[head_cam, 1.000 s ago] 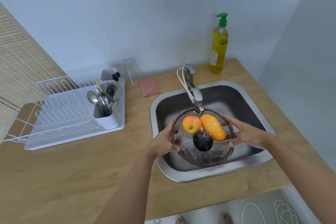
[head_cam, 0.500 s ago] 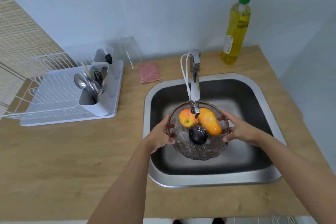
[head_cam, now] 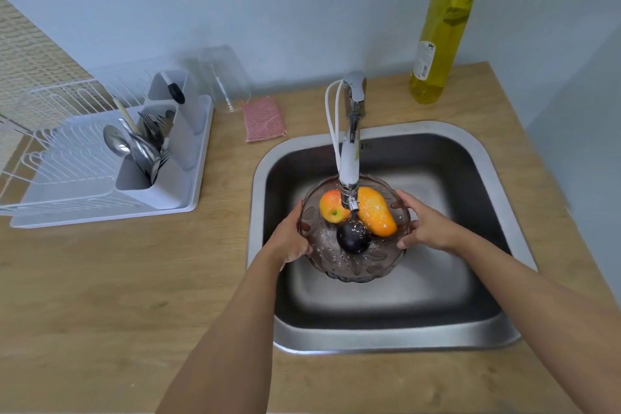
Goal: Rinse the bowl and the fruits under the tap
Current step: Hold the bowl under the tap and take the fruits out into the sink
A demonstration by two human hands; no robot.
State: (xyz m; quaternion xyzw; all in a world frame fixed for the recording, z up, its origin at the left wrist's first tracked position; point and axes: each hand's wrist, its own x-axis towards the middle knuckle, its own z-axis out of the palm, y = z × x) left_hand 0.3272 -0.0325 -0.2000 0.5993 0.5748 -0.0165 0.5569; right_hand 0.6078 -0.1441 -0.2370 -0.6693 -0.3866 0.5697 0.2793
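A clear brownish glass bowl (head_cam: 349,265) hangs over the steel sink (head_cam: 396,339), right under the tap (head_cam: 351,158). My left hand (head_cam: 290,239) grips its left rim and my right hand (head_cam: 425,228) grips its right rim. Inside lie an orange-red apple (head_cam: 331,207), an orange mango (head_cam: 376,215) and a dark plum (head_cam: 353,237). The tap's spout covers part of the apple and mango. Water drops speckle the fruits and the bowl's inside.
A white dish rack (head_cam: 100,165) with cutlery stands on the wooden counter (head_cam: 117,296) at the left. A pink sponge (head_cam: 263,119) and a clear container (head_cam: 221,77) lie behind the sink. A yellow soap bottle (head_cam: 442,30) stands at the back right.
The view has tilted down and closer over the sink. The bowl stays under the spout in both hands, with the fruits in the same places.
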